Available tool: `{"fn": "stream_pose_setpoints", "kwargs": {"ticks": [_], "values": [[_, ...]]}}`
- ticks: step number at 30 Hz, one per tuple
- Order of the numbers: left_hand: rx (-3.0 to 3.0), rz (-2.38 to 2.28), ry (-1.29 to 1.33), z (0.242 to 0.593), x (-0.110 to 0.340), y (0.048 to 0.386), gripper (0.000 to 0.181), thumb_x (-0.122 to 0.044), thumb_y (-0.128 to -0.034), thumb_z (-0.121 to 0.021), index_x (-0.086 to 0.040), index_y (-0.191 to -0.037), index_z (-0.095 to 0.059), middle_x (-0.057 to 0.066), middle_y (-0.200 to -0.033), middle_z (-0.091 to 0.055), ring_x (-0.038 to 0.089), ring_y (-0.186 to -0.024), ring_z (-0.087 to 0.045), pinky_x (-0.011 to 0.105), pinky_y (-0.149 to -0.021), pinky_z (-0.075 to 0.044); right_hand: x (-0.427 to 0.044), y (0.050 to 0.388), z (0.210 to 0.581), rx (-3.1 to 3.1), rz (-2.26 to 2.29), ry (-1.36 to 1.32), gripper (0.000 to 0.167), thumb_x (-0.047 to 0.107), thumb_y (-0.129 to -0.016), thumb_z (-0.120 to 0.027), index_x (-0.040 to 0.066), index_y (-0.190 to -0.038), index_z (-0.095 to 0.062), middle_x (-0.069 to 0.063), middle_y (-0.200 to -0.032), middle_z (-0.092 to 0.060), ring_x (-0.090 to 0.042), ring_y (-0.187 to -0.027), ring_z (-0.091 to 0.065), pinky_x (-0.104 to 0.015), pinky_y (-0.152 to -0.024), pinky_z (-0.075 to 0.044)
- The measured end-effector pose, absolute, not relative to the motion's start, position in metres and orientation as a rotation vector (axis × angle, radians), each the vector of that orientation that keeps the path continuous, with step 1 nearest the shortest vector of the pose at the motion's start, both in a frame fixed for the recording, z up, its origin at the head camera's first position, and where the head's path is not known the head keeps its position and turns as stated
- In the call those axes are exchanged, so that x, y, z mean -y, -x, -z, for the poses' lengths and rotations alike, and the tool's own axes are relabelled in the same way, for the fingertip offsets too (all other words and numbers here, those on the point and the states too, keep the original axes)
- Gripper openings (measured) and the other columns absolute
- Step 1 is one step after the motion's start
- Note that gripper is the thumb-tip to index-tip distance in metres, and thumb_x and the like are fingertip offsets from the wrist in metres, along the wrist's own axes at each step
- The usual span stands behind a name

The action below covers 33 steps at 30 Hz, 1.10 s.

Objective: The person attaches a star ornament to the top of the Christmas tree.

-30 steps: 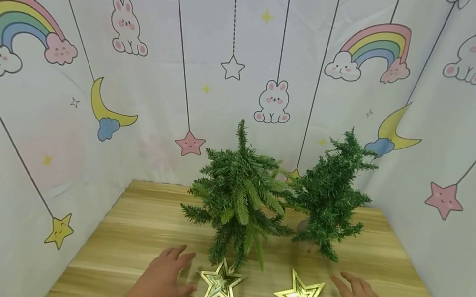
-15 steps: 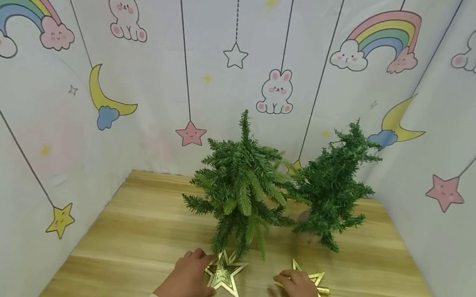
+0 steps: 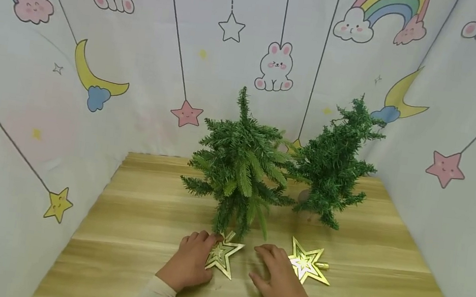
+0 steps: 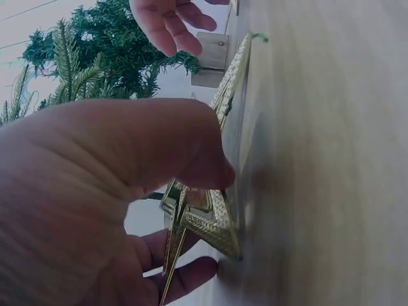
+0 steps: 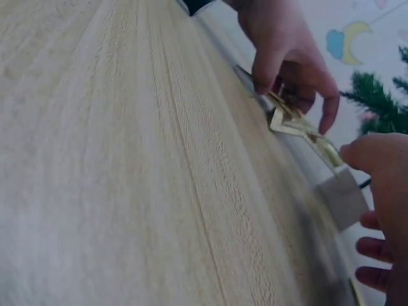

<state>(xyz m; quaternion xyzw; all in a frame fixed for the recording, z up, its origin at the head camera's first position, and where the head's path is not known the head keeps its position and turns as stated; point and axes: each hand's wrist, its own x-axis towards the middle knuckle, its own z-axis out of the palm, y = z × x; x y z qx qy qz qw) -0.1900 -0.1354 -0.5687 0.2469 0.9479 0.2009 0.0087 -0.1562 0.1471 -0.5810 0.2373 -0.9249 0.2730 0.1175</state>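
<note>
My left hand (image 3: 191, 261) grips the left gold star tree topper (image 3: 227, 255), thumb on the near side and fingers on the far side. In the left wrist view the thumb (image 4: 197, 150) lies across this topper (image 4: 217, 223), which is tilted up from the wood. My right hand (image 3: 281, 277) hovers between the two toppers, its thumb and fingers apart with nothing between them. Flat on the table just right of that hand lies the second gold star tree topper (image 3: 308, 263), a short tube on its right side; the hand hides its left point.
Two small artificial Christmas trees stand behind the stars: a fuller left tree (image 3: 240, 168) and a leaning right tree (image 3: 336, 165). The wooden table (image 3: 133, 205) is bounded by a patterned white cloth (image 3: 151, 58) at the back and sides.
My left hand has moved right and taken hold of the left star topper, turning it slightly. My right hand has moved left, over and past the right star. The head view has tipped downward.
</note>
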Motion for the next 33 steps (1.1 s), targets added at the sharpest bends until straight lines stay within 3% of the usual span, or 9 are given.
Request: {"fn": "stream_pose_setpoints", "kwargs": {"ticks": [7,11,14,16,21,25,29,33], "values": [[-2.899,-0.691,-0.854,0.561,0.132,0.191,0.084,-0.011,-0.0647,-0.073,-0.026,-0.144,-0.051,0.0,-0.123,-0.058,0.024,-0.11,-0.052,0.051,-0.092,-0.04,-0.14,0.163,0.577,2.779,-1.216,-0.602,0.061,0.036,-0.097,-0.075,0.012,-0.149,-0.053,0.002,-0.13,-0.061,-0.014,-0.106,-0.063,-0.038,-0.088,-0.057],[-2.825,-0.737,-0.907,0.56,0.126,0.185,0.086,-0.012,-0.0646,-0.074,-0.028,-0.145,-0.051,0.001,-0.131,-0.06,0.03,-0.123,-0.054,0.058,-0.101,-0.04,-0.138,0.164,0.581,2.697,-1.044,-0.696,0.052,0.031,-0.099,-0.072,0.016,-0.147,-0.058,-0.002,-0.137,-0.059,-0.021,-0.118,-0.059,-0.045,-0.093,-0.055],[-2.777,-0.759,-0.953,0.56,0.123,0.18,0.084,-0.014,-0.0667,-0.076,-0.029,-0.145,-0.051,-0.001,-0.137,-0.06,0.031,-0.132,-0.053,0.063,-0.107,-0.038,-0.137,0.165,0.582,2.572,-0.725,-0.845,0.046,0.018,-0.094,-0.071,0.023,-0.139,-0.067,-0.003,-0.14,-0.06,-0.027,-0.126,-0.054,-0.055,-0.097,-0.048],[-2.744,-0.797,-0.978,0.56,0.122,0.178,0.082,-0.016,-0.0679,-0.076,-0.029,-0.145,-0.052,-0.003,-0.139,-0.059,0.029,-0.132,-0.054,0.064,-0.108,-0.038,-0.137,0.165,0.582,2.493,-0.588,-0.935,0.046,0.014,-0.087,-0.073,0.027,-0.131,-0.073,-0.001,-0.136,-0.063,-0.027,-0.123,-0.056,-0.056,-0.094,-0.045],[-2.652,-0.937,-0.995,0.562,0.121,0.177,0.079,-0.016,-0.0683,-0.076,-0.031,-0.143,-0.054,-0.01,-0.137,-0.06,0.018,-0.128,-0.056,0.058,-0.11,-0.041,-0.136,0.162,0.582,2.409,-0.427,-0.999,0.023,0.026,-0.085,-0.084,0.032,-0.107,-0.08,0.011,-0.118,-0.07,-0.017,-0.109,-0.06,-0.048,-0.088,-0.041],[-2.598,-1.033,-1.003,0.564,0.121,0.179,0.075,-0.013,-0.0687,-0.075,-0.031,-0.14,-0.058,-0.015,-0.128,-0.062,0.009,-0.113,-0.06,0.043,-0.099,-0.049,-0.136,0.161,0.583,2.327,-0.406,-0.993,0.017,0.029,-0.082,-0.087,0.03,-0.098,-0.081,0.014,-0.106,-0.073,-0.012,-0.098,-0.064,-0.044,-0.085,-0.041],[-2.524,-1.163,-1.009,0.559,0.121,0.181,0.068,-0.01,-0.0733,-0.075,-0.028,-0.137,-0.06,-0.015,-0.122,-0.065,0.004,-0.104,-0.061,0.031,-0.09,-0.053,-0.136,0.162,0.581,2.212,-0.42,-1.005,0.01,0.025,-0.087,-0.081,0.025,-0.096,-0.081,0.013,-0.098,-0.073,-0.008,-0.089,-0.067,-0.042,-0.084,-0.043],[-2.457,-1.245,-0.991,0.543,0.125,0.181,0.056,-0.021,-0.0882,-0.075,-0.026,-0.141,-0.058,-0.008,-0.124,-0.067,0.011,-0.111,-0.064,0.036,-0.093,-0.055,-0.141,0.16,0.576,2.128,-0.484,-0.99,0.012,0.025,-0.1,-0.069,0.023,-0.096,-0.08,0.014,-0.093,-0.072,-0.006,-0.082,-0.066,-0.04,-0.082,-0.045]]}}
